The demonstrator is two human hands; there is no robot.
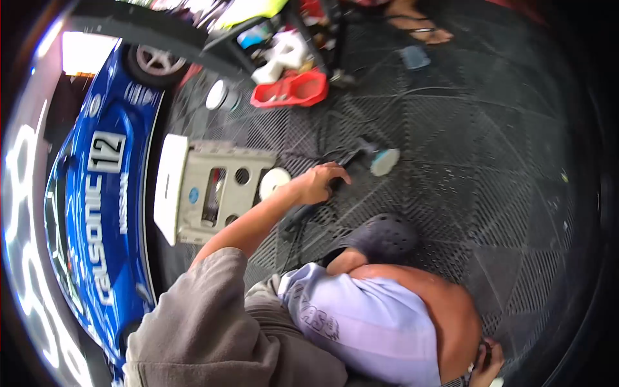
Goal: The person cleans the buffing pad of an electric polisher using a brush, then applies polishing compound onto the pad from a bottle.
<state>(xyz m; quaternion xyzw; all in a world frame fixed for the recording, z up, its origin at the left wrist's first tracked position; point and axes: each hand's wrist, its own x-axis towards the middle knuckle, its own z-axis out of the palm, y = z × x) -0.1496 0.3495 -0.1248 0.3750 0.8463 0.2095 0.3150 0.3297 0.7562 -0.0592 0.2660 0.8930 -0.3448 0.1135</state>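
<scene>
My left hand [317,183] reaches down to the floor, its fingers curled round part of a black tool [303,214] with a cable. A round white pad [275,183] lies just left of that hand. To the right of my fingers, a second tool with a pale blue and white pad [385,161] rests on the floor. At the bottom right edge, my right hand [489,366] is beside my bent knee. Its fingers are closed on a small dark object that I cannot make out.
A beige step stool [200,193] lies left of my left hand. Beyond it is a blue car [109,193]. A red tray [290,89], a white-lidded tub [217,95] and a cart frame [235,42] are at the top. Another person's foot [429,32] shows at top right.
</scene>
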